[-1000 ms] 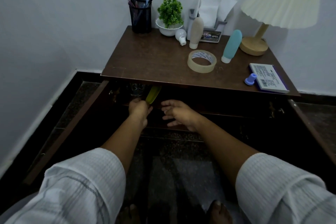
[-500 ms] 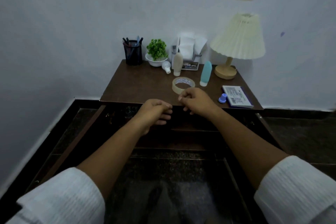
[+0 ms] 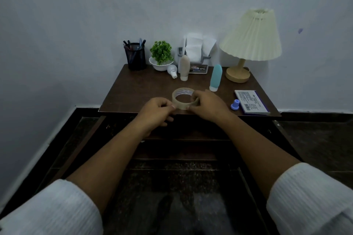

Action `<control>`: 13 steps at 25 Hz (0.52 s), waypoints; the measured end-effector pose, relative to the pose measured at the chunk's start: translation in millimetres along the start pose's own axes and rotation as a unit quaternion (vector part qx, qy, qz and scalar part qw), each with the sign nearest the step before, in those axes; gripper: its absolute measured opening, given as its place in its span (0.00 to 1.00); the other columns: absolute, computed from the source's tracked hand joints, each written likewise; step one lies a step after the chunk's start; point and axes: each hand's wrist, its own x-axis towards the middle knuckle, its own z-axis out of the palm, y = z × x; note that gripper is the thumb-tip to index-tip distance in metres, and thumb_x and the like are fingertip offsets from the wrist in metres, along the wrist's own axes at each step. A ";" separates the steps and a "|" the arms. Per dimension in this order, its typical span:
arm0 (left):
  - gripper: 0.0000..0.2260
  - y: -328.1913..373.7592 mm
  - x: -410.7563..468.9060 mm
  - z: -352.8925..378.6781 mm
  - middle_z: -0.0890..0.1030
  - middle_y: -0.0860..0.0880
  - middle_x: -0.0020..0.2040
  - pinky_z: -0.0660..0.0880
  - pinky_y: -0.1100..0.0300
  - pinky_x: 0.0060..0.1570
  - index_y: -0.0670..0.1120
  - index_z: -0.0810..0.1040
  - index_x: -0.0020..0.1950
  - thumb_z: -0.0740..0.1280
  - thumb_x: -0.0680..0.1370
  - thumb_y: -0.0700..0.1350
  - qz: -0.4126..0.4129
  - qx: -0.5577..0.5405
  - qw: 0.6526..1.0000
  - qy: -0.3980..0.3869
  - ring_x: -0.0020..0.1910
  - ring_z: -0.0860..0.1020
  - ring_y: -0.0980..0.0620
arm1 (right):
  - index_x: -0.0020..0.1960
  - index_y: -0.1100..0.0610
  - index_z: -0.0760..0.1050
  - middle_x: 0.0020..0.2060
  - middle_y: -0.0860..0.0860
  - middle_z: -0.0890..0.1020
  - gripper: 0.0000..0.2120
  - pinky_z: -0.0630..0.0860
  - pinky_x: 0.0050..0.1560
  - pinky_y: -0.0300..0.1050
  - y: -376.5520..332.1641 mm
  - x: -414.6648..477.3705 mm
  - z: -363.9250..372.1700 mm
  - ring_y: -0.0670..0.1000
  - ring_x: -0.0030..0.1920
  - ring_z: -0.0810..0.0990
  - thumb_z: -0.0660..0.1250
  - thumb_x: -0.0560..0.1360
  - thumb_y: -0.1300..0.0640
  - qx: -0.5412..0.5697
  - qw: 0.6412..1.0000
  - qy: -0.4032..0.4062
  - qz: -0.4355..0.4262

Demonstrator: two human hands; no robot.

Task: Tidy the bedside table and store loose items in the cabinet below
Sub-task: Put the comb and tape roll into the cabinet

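A roll of clear tape (image 3: 181, 92) lies near the front edge of the dark wooden bedside table (image 3: 145, 89). My right hand (image 3: 208, 105) grips the roll's right side, fingers curled over its rim. My left hand (image 3: 157, 109) pinches the roll's left front edge with thumb and fingertips. Loose on the table are a teal tube (image 3: 215, 78), a beige tube (image 3: 185, 70), a white light bulb (image 3: 172, 70), a small blue cap (image 3: 235, 104) and a white box (image 3: 251, 102). The cabinet below (image 3: 183, 139) is dark and its doors stand open.
At the back stand a black pen holder (image 3: 136, 57), a green plant in a white bowl (image 3: 161, 56), a grey tissue holder (image 3: 194, 51) and a cream lamp (image 3: 252, 44). Open cabinet doors (image 3: 80, 145) stick out on both sides. White walls enclose the left and rear.
Both hands rose from the cabinet opening to the tabletop and closed on the tape roll. The yellow item my left hand held a second ago is out of sight. The view pulled back.
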 end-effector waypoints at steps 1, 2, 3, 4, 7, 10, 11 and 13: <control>0.08 -1.2 -3.5 -4.1 0.86 0.48 0.50 0.80 0.55 0.46 0.47 0.83 0.52 0.65 0.82 0.48 -0.041 0.018 0.999 -0.030 0.47 0.84 0.50 | 0.48 0.45 0.76 0.48 0.49 0.77 0.09 0.76 0.50 0.50 2.6 -4.8 -2.5 0.50 0.50 0.78 0.73 0.73 0.43 0.015 0.999 -0.014 -0.028; 0.09 -2.7 -8.0 -8.3 0.86 0.47 0.50 0.80 0.55 0.45 0.46 0.83 0.53 0.65 0.82 0.47 -0.080 0.034 0.994 -0.060 0.47 0.84 0.50 | 0.47 0.46 0.78 0.47 0.48 0.79 0.10 0.76 0.49 0.47 4.4 -11.3 -5.9 0.49 0.48 0.79 0.76 0.72 0.44 0.036 0.997 -0.033 -0.052; 0.09 -4.8 -13.0 -12.7 0.86 0.46 0.51 0.80 0.55 0.43 0.45 0.83 0.55 0.64 0.82 0.46 -0.114 0.045 0.989 -0.087 0.46 0.84 0.49 | 0.46 0.47 0.79 0.46 0.48 0.81 0.10 0.77 0.48 0.45 4.9 -19.5 -10.2 0.47 0.47 0.81 0.78 0.70 0.47 0.068 0.994 -0.059 -0.067; 0.10 -7.4 -18.8 -17.0 0.86 0.45 0.51 0.80 0.55 0.42 0.44 0.82 0.56 0.63 0.83 0.46 -0.140 0.048 0.983 -0.107 0.46 0.85 0.48 | 0.46 0.48 0.81 0.46 0.47 0.83 0.09 0.78 0.48 0.42 4.7 -28.8 -14.8 0.46 0.46 0.82 0.80 0.69 0.50 0.105 0.988 -0.090 -0.070; 0.09 -16.3 -31.3 -25.9 0.87 0.42 0.51 0.82 0.51 0.44 0.42 0.80 0.59 0.62 0.83 0.43 -0.180 0.021 0.974 -0.133 0.50 0.86 0.45 | 0.46 0.49 0.83 0.44 0.46 0.86 0.10 0.79 0.43 0.41 2.7 -49.8 -21.9 0.43 0.41 0.82 0.81 0.68 0.54 0.159 0.967 -0.193 -0.055; 0.09 -33.5 -34.4 -25.5 0.87 0.41 0.52 0.83 0.49 0.48 0.41 0.78 0.61 0.62 0.83 0.41 -0.221 0.001 0.964 -0.149 0.52 0.86 0.43 | 0.48 0.51 0.83 0.44 0.48 0.86 0.10 0.81 0.42 0.43 2.3 -59.4 -3.7 0.44 0.43 0.83 0.81 0.69 0.54 0.145 0.954 -0.259 -0.035; 0.10 -42.3 -32.7 -22.8 0.86 0.41 0.53 0.83 0.48 0.49 0.40 0.77 0.62 0.62 0.83 0.40 -0.234 -0.005 0.961 -0.147 0.52 0.86 0.43 | 0.48 0.51 0.83 0.46 0.50 0.86 0.11 0.82 0.43 0.44 3.2 -60.1 8.0 0.46 0.44 0.83 0.81 0.69 0.55 0.144 0.954 -0.263 -0.027; 0.12 -61.2 -25.9 -15.1 0.85 0.39 0.55 0.83 0.50 0.48 0.38 0.76 0.64 0.61 0.83 0.39 -0.247 -0.022 0.961 -0.121 0.51 0.85 0.44 | 0.49 0.53 0.83 0.49 0.55 0.85 0.11 0.83 0.43 0.49 5.3 -58.6 34.1 0.49 0.46 0.83 0.81 0.69 0.56 0.148 0.957 -0.248 -0.008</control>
